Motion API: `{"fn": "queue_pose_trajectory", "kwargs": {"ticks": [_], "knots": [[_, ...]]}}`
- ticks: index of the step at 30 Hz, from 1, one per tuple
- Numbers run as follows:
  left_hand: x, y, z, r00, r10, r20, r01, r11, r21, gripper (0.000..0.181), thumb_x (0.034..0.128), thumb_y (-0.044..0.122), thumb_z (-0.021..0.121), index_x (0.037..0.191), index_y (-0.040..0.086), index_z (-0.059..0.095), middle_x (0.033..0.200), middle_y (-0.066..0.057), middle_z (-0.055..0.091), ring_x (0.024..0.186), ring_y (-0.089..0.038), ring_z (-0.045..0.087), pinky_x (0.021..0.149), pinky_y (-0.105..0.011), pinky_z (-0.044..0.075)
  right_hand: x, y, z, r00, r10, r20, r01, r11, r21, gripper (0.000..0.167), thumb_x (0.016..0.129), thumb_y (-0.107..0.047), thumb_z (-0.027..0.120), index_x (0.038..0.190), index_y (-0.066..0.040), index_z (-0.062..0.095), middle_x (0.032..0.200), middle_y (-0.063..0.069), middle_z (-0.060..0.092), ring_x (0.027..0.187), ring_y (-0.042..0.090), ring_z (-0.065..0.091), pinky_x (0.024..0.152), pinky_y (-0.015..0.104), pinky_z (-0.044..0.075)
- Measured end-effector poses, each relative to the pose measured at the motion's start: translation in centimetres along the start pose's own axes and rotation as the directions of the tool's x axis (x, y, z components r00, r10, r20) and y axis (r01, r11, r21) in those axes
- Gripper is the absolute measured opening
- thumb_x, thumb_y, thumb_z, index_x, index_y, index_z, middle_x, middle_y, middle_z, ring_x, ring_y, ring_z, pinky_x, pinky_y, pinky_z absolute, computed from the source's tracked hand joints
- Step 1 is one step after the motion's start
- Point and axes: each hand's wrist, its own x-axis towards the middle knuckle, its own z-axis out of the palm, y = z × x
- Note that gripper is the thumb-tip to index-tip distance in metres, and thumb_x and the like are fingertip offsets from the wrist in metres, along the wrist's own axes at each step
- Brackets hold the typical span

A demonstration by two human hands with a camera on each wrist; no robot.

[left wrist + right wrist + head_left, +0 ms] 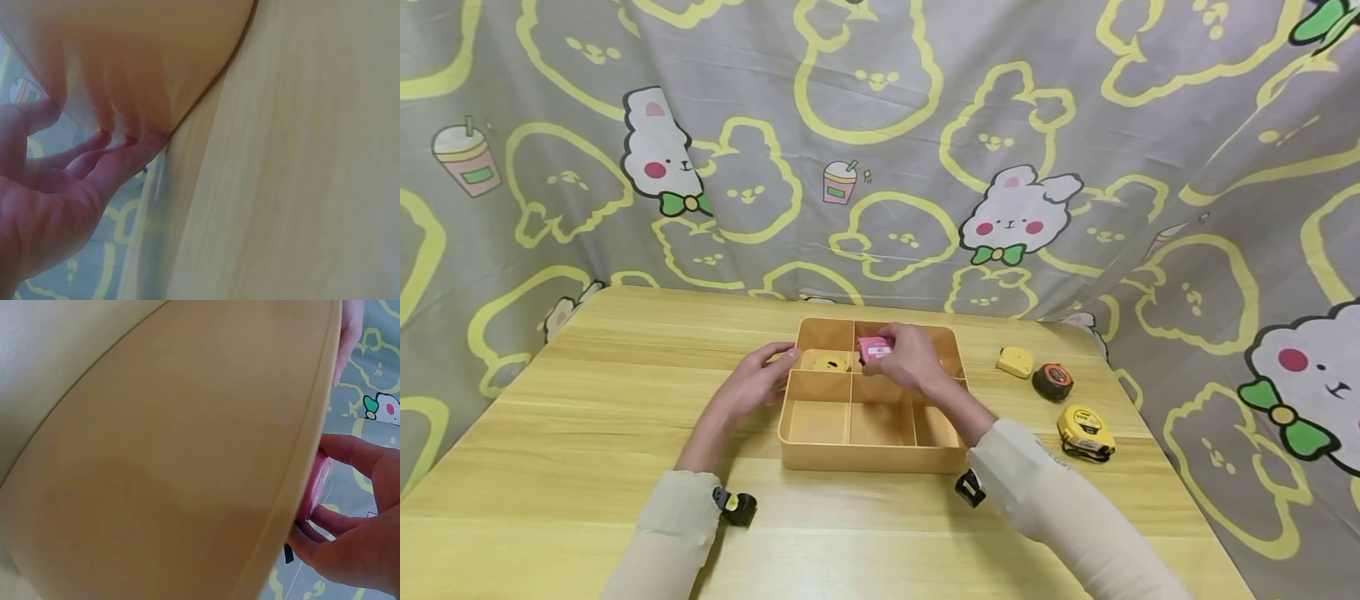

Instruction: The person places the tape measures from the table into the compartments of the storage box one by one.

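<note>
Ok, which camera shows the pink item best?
The head view: it shows the pink item from above, held in the right hand at the tray. The right wrist view shows just part, beyond the tray's rim; the left wrist view shows none.

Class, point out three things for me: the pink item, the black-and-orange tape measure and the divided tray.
Pink item (pixel 875 348): head view, on its labelled side.
Black-and-orange tape measure (pixel 1053 381): head view, middle of its casing.
Divided tray (pixel 874 459): head view, front outer wall.
</note>
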Motion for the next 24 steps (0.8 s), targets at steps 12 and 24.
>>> {"fn": "queue_pose_trajectory", "kwargs": {"ticks": [12, 24], "knots": [[-0.02, 0.02, 0.07, 1.000, 0.000, -0.009, 0.000, 1.000, 0.002, 0.060, 0.1099, 0.031, 0.045, 0.158, 0.000, 0.027, 0.155, -0.029, 0.041, 0.142, -0.043, 0.044, 0.110, -0.055, 0.045, 0.54, -0.15, -0.39, 0.996, 0.011, 0.083, -0.005, 0.997, -0.076, 0.056, 0.074, -0.027, 0.086, 0.123, -0.006, 0.068, 0.106, 0.008, 0.070, 0.095, 0.021, 0.061, 0.082, 0.032, 0.049], [0.04, 0.00, 0.16, 1.000, 0.001, -0.001, -0.001, 1.000, -0.009, 0.061, 0.1098, 0.032, 0.045, 0.158, 0.000, 0.027, 0.155, -0.029, 0.041, 0.143, -0.043, 0.043, 0.110, -0.055, 0.045, 0.62, -0.03, -0.47, 0.994, 0.020, 0.103, -0.015, 0.999, -0.045, 0.055, 0.074, -0.028, 0.087, 0.122, -0.009, 0.070, 0.105, 0.007, 0.071, 0.095, 0.021, 0.060, 0.081, 0.030, 0.049]]}}
